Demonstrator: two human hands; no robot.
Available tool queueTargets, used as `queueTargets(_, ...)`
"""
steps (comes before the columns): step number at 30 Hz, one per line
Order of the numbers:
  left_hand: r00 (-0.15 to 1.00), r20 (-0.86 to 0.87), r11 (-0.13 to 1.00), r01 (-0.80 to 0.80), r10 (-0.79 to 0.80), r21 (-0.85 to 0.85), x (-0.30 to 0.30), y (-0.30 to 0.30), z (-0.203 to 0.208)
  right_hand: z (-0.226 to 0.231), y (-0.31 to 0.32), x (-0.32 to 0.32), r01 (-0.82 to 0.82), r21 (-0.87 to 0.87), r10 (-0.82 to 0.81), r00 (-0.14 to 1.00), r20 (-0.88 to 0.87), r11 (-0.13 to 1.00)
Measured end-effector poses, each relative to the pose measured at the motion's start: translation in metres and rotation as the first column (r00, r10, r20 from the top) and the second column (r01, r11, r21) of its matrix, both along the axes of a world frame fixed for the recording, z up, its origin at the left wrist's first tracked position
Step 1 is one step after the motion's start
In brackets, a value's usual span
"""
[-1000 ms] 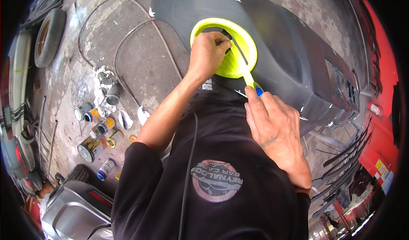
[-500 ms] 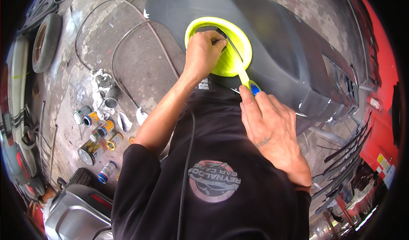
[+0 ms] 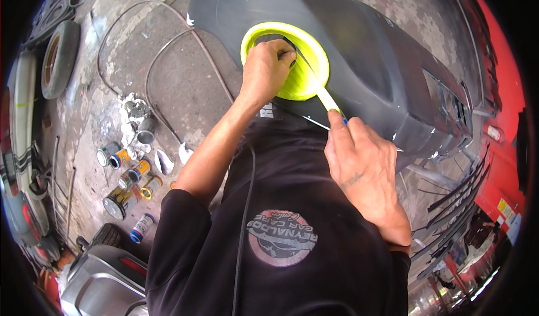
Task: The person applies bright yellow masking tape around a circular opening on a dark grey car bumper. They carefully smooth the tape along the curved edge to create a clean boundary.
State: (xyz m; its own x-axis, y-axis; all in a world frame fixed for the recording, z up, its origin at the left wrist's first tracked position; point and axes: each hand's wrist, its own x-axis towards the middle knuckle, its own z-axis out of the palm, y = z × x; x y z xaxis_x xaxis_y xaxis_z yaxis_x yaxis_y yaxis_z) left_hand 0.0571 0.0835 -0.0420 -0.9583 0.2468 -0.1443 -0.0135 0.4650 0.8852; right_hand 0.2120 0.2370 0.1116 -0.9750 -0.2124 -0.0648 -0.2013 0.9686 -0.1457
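A bright yellow-green bowl (image 3: 322,63) rests on a large dark grey body panel (image 3: 368,74), at the top middle. My left hand (image 3: 266,72) reaches over its near left rim with fingers pinched around a small dark piece (image 3: 276,37), mostly hidden. My right hand (image 3: 362,156) is wrapped around a slim yellow-green handle (image 3: 329,99) with a blue inset. The handle slants up to the bowl's near right rim; whether it is joined to the bowl, I cannot tell.
Several paint cans (image 3: 120,201) and white crumpled material (image 3: 135,111) lie on the concrete floor at left. A hose (image 3: 149,77) loops behind them. A tyre (image 3: 59,58) sits far left, a grey vehicle part (image 3: 101,285) lower left, red bodywork (image 3: 499,164) right.
My right hand has shifted slightly right and down, and more of the handle shows between it and the bowl. The bowl has moved slightly left in view. My left hand keeps its pinch.
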Motion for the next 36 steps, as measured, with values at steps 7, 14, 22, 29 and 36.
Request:
queueTargets(7,0.993,-0.090,0.997,-0.082,0.082,-0.002,0.004,0.001,0.000,0.000,0.005,-0.001,0.126,0.019,-0.127,0.990,0.066,0.992)
queueTargets(14,0.954,-0.295,0.998,-0.050,0.056,0.027,0.013,-0.001,0.009,0.001,0.013,-0.006,0.189,-0.030,-0.185,0.978,0.092,0.982)
queueTargets(22,0.984,-0.124,0.970,0.151,-0.129,0.189,0.049,0.002,0.045,0.001,0.020,-0.004,0.222,-0.112,-0.203,0.966,0.157,0.969)
queueTargets(29,0.976,-0.179,0.983,0.144,-0.123,0.112,0.050,0.008,0.051,-0.009,0.022,0.001,0.253,-0.244,-0.224,0.964,0.140,0.936)
queueTargets(36,0.973,-0.201,0.987,0.133,-0.112,0.092,0.051,0.013,0.056,-0.017,0.029,0.006,0.279,-0.351,-0.207,0.952,0.227,0.894)
